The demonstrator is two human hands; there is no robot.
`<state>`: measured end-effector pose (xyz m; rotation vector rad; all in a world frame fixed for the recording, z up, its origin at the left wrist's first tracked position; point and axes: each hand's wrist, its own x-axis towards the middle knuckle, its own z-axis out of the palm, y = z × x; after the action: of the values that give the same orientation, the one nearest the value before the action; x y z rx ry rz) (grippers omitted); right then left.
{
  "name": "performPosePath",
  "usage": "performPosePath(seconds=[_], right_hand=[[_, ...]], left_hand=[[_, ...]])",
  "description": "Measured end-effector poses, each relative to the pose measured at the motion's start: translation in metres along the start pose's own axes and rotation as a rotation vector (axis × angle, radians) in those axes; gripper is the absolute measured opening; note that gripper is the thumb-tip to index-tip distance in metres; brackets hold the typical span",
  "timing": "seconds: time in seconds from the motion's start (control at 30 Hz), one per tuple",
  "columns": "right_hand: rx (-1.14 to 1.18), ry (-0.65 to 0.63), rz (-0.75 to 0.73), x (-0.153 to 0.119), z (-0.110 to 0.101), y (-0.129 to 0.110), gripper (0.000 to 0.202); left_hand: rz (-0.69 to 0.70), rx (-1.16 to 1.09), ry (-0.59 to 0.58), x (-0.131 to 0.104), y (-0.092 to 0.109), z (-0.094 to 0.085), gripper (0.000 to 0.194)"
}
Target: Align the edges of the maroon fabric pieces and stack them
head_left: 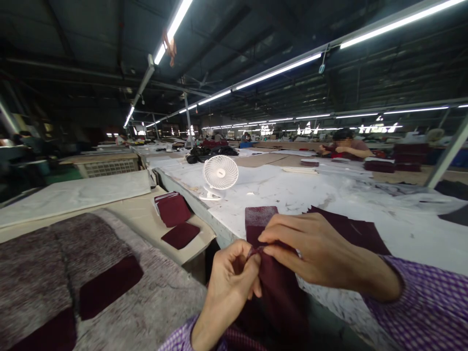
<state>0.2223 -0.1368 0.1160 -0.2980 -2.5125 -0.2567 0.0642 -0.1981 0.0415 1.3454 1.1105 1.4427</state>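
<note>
Both hands hold a maroon fabric piece (281, 292) that hangs down over the edge of the white table. My left hand (234, 273) pinches its upper edge between thumb and fingers. Close beside it, my right hand (318, 248) is closed on the same edge with thumb and forefinger. Just behind the fingers a maroon fabric panel with a lighter, greyish strip (261, 215) lies on the table. To the right, partly behind my right hand, is a fanned stack of maroon fabric pieces (351, 231).
A small white fan (220, 173) stands on the white table (266, 183). On the left, a beige surface (204, 231) bears a stack of maroon pieces (171, 209). Nearer lies mottled grey-maroon material (120, 234) with dark maroon pieces on it. Another person (347, 146) leans over the far table.
</note>
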Motion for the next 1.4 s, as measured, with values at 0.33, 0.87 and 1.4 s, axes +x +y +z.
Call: performPosePath(seconds=[0.33, 0.87, 1.4], right_hand=[[-0.367, -0.002, -0.197, -0.004, 0.005, -0.018, 0.027], [0.808, -0.268, 0.533, 0.006, 0.003, -0.004, 0.025], [0.289, -0.051, 0.328, -0.001, 0.011, -0.013, 0.019]], left_hand=[[0.174, 0.295, 0.045, -0.005, -0.006, 0.003, 0.028], [0.228, 0.087, 0.004, -0.008, -0.009, -0.009, 0.034], [0.52, 0.375, -0.049, -0.009, 0.002, -0.006, 0.029]])
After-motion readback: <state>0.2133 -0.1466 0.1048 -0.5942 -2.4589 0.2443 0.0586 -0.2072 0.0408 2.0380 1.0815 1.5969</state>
